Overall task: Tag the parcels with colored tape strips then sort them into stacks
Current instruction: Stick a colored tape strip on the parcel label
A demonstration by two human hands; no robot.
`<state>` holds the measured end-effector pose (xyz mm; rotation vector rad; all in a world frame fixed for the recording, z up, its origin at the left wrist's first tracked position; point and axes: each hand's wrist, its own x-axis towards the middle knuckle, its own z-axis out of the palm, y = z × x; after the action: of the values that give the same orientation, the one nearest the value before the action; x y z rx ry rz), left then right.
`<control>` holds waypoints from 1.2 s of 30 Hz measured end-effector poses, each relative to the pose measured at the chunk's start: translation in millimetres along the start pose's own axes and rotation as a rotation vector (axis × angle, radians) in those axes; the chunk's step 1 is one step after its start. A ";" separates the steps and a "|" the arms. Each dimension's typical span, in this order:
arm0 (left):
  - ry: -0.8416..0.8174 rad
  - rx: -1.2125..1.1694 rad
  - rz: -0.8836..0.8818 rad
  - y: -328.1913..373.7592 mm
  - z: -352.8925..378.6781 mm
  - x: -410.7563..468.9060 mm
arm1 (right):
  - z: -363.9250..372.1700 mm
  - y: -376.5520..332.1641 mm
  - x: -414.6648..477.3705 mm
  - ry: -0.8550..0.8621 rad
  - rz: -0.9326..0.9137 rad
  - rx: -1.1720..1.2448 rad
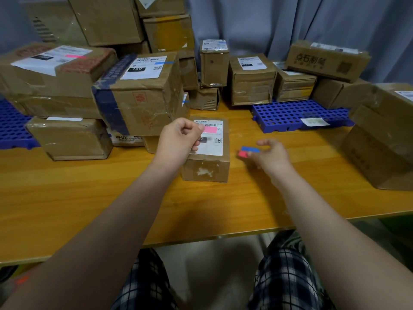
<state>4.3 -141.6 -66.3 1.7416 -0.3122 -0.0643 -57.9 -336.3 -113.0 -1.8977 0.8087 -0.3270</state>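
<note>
Where the small cardboard parcel (206,153) lies flat near the middle of the wooden table (89,198), its white shipping label (211,144) faces up and a pink tape strip (210,130) is stuck across the label's upper part. Our left hand (178,142) hangs over the parcel's left edge with its fingers curled in and the thumb against them; whether they pinch anything, we cannot tell. Just to the right of the parcel, our right hand (271,155) pinches a small bunch of tape strips (250,151) between thumb and fingertips, blue on top and pink beneath, blurred and clear of the tabletop. Behind the parcel and to the left stands a stack of boxes on a blue perforated plastic pallet (13,130). One wide box (53,72) carries a pink strip on its label, and the box with dark blue tape (143,97) beside it carries a blue one. To the right, a second blue pallet (290,115) bears more boxes (252,81) along its far side, none showing a coloured strip that we can make out. A large box (384,139) sits at the table's right edge, and a grey curtain (268,23) hangs behind everything.
</note>
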 end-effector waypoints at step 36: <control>-0.260 0.925 0.301 -20.3 13.0 20.8 | 26.1 -71.1 -18.2 -0.099 0.036 0.669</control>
<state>25.0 -155.8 -86.0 2.5780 -0.8946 0.0905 -29.4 -286.7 -60.1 -1.2596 0.5700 -0.4163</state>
